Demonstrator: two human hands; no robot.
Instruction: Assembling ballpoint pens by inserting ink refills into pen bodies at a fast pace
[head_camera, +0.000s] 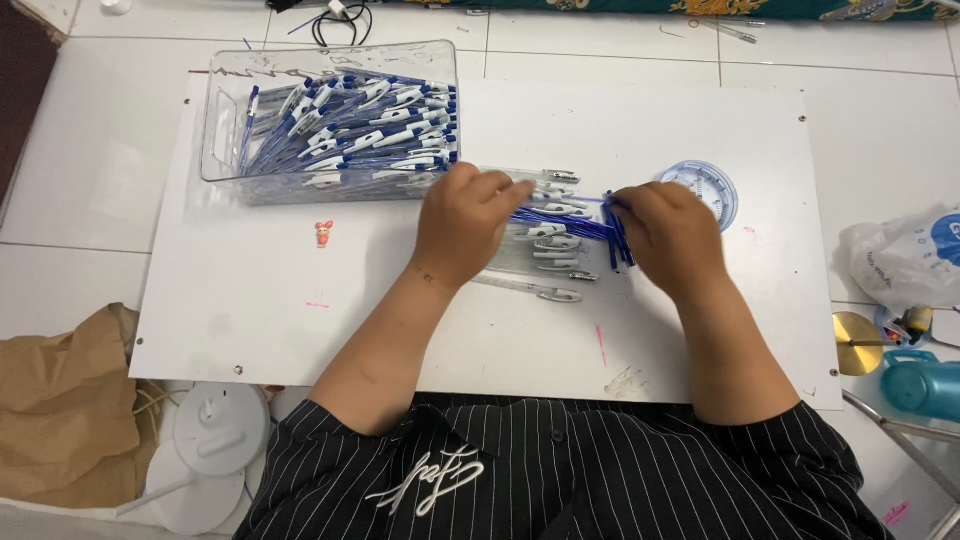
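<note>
- Paper bag (60, 400), brown and crumpled, lies at the far left on the tiled floor, with a white round stand (205, 445) beside it.
- White board (300, 330) serves as the work surface across the middle of the view.
- Clear plastic bin (225, 110) sits on the board's upper left corner, packed with blue and white pens (370, 120).
- A small pink figure (324, 234) lies on the board just below the bin.
- Left hand (463, 225) rests knuckles up on a row of clear pen barrels (545, 255); its fingers are curled down and pinch at one barrel near its clip end.
- Right hand (672, 232) is closed around a bunch of thin blue refills (580, 222), whose far ends reach toward the left hand.
- By the look of it, the step in hand is fitting a refill into a barrel; the next move would call for lining up one thin tip with the barrel's open end while the rest of the bunch stays gripped.
- A clear round lid (712, 188) with blue markings lies on the board just behind the right hand.
- Plastic bag (905, 262), a gold disc (856, 343) and a teal bottle (922, 385) lie off the board at the right.
</note>
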